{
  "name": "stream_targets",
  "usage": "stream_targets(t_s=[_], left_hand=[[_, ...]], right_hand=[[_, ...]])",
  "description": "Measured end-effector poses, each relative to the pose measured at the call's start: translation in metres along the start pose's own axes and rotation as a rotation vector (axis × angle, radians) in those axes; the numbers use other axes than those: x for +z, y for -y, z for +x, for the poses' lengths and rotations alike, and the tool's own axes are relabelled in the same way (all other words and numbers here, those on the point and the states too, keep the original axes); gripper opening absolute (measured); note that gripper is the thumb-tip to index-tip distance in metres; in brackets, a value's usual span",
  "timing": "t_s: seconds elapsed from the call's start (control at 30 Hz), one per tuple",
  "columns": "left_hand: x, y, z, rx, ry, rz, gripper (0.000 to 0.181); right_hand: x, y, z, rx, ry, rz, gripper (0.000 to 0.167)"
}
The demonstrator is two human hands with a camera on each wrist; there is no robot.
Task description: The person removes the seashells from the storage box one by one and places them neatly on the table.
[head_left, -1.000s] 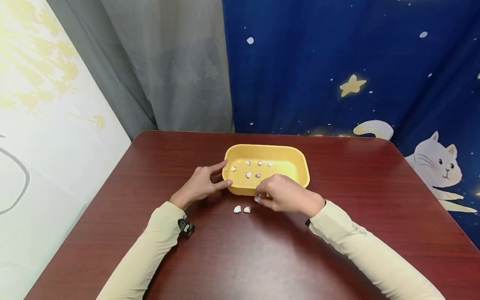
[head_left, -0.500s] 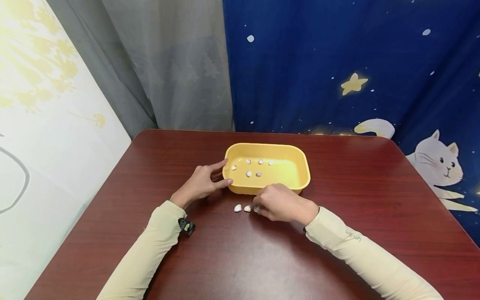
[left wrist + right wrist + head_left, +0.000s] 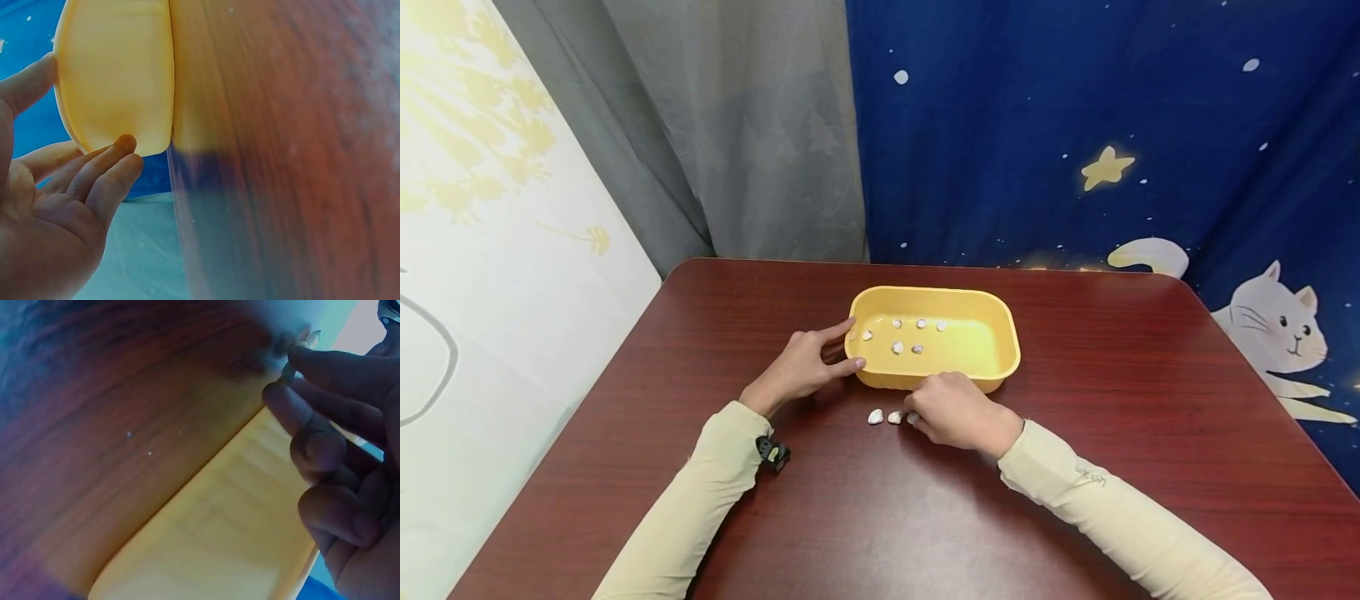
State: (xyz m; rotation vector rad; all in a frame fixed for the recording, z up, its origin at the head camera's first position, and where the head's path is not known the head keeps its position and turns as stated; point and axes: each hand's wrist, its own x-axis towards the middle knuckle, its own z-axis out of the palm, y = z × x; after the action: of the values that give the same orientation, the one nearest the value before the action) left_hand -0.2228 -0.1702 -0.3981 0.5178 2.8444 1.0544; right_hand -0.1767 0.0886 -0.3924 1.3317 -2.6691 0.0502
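The desk [image 3: 865, 533], dark red with wood grain, is cut off at its near edge. Toward its far edge stands a smooth yellow tub [image 3: 976, 350] with rounded corners. The left hand [image 3: 797, 367] touches the tub's left end with extended fingers; the right hand [image 3: 958, 410] pinches a shell-like piece [image 3: 913, 418], half hidden, beside two pale pieces [image 3: 876, 417] on the desk. Six small pieces [image 3: 897, 348] inside show unclear texture.

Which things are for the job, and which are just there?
Likely for the job:
yellow tub, touched by the left hand
six pale pieces inside
two pale pieces on the table
one pale piece the right hand pinches

Just there:
grey curtain
blue curtain
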Motion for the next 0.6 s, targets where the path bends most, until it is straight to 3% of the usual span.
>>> stream_targets(t_s=[0.2, 0.6], left_hand=[[0.0001, -0.0007, -0.0005, -0.002, 0.000, 0.003, 0.078], [0.0004, -0.0007, -0.0004, -0.009, -0.003, 0.023, 0.079]], right_hand=[[0.0039, 0.0021, 0.0022, 0.059, -0.017, -0.034, 0.012], [0.0081, 0.0039, 0.0039, 0.071, -0.008, -0.021, 0.018]])
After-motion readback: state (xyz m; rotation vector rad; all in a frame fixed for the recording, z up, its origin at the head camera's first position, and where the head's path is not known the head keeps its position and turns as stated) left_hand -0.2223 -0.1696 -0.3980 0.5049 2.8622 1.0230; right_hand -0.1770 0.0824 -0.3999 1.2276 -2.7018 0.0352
